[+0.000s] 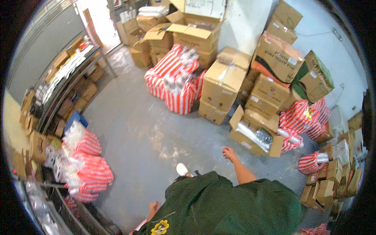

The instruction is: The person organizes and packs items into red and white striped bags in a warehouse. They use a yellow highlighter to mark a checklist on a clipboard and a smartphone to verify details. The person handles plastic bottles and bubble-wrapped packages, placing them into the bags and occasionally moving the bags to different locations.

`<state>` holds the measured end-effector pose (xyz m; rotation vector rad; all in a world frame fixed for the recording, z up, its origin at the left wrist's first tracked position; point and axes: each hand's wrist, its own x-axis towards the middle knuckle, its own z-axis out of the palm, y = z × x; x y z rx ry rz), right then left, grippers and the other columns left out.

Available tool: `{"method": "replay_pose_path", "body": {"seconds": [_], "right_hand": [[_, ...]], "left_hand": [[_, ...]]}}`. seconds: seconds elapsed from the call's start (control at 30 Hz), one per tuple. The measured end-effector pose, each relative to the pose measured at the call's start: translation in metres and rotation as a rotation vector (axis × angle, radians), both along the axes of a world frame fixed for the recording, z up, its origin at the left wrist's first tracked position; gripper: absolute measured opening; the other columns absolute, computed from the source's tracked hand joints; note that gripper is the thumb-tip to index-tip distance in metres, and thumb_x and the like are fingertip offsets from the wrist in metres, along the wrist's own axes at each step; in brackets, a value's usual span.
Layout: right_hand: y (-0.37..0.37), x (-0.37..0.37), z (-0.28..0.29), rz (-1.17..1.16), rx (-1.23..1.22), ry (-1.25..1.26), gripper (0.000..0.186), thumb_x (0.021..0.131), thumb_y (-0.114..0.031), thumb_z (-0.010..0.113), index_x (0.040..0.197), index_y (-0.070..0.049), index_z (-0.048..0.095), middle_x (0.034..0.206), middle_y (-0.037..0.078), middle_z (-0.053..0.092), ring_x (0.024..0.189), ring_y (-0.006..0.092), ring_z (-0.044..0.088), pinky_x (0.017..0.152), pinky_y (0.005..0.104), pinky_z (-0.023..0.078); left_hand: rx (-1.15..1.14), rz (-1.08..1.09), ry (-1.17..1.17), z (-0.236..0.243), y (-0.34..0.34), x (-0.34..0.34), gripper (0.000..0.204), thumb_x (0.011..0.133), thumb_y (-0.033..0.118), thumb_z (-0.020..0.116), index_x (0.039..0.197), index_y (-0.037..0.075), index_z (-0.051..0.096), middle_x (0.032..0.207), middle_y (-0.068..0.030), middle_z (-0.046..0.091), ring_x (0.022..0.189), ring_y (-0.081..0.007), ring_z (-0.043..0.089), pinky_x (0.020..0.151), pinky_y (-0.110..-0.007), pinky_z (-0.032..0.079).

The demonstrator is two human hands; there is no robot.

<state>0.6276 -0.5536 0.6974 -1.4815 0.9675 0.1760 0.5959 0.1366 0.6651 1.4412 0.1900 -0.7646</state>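
Note:
My right hand is in front of me over the grey floor with its fingers curled closed, and I see nothing in it. Nearest to it is an open cardboard box with clear plastic-wrapped items inside; hand and box look apart. Low on the left, beside my dark green shirt, hangs my left hand. It looks loosely closed, with nothing visible in the fingers. A white shoe shows on the floor ahead of my body.
Red-and-white striped bags stand against stacked cartons ahead. More striped bags sit at the left, near a long metal table loaded with goods. Taller carton stacks line the right wall. A bright doorway is at the far left.

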Motion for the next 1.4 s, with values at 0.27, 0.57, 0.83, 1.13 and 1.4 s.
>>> {"method": "replay_pose_path", "body": {"seconds": [0.27, 0.57, 0.83, 1.13, 1.4], "right_hand": [[-0.07, -0.047, -0.036, -0.02, -0.302, 0.057, 0.027, 0.088, -0.03, 0.062, 0.082, -0.004, 0.067, 0.068, 0.006, 0.062, 0.056, 0.0194, 0.057, 0.049, 0.0371, 0.044], [0.016, 0.059, -0.053, -0.03, 0.217, 0.377, 0.025, 0.088, -0.028, 0.063, 0.085, -0.005, 0.071, 0.069, 0.007, 0.065, 0.057, 0.0223, 0.059, 0.053, 0.0389, 0.046], [-0.17, 0.321, -0.033, 0.186, -0.309, 0.034, 0.024, 0.085, -0.022, 0.064, 0.092, 0.0, 0.068, 0.083, 0.023, 0.069, 0.071, 0.0411, 0.067, 0.066, 0.0461, 0.053], [-0.359, 0.603, 0.11, 0.117, -1.251, -0.32, 0.013, 0.079, -0.007, 0.066, 0.091, -0.003, 0.062, 0.087, 0.014, 0.061, 0.084, 0.0341, 0.062, 0.076, 0.0444, 0.05], [-0.348, 0.664, 0.107, 0.27, -1.179, -0.088, 0.049, 0.075, -0.017, 0.073, 0.121, -0.008, 0.057, 0.126, 0.018, 0.051, 0.119, 0.0365, 0.051, 0.1, 0.0488, 0.043]], "left_hand": [[0.103, 0.182, -0.407, 0.07, -0.236, 0.495, 0.031, 0.092, 0.016, 0.058, 0.116, -0.002, 0.064, 0.096, -0.0112, 0.071, 0.076, -0.0198, 0.068, 0.069, -0.031, 0.055], [0.292, -0.426, -0.659, 0.115, -0.363, 0.585, 0.033, 0.097, 0.024, 0.055, 0.121, 0.004, 0.063, 0.097, -0.01, 0.071, 0.085, -0.0197, 0.067, 0.079, -0.036, 0.053], [0.809, -0.484, 0.077, 0.019, -0.265, 0.509, 0.033, 0.091, 0.034, 0.056, 0.092, 0.005, 0.073, 0.08, -0.0148, 0.071, 0.071, -0.0259, 0.069, 0.066, -0.044, 0.053], [0.58, -0.355, 0.228, 0.033, -0.321, 0.561, 0.034, 0.094, 0.035, 0.056, 0.103, 0.006, 0.071, 0.085, -0.0119, 0.072, 0.07, -0.0248, 0.069, 0.063, -0.042, 0.054], [0.523, -0.36, -0.006, 0.033, -0.365, 0.791, 0.034, 0.092, 0.03, 0.061, 0.111, 0.003, 0.068, 0.087, -0.0101, 0.072, 0.064, -0.022, 0.068, 0.055, -0.038, 0.053]]}}
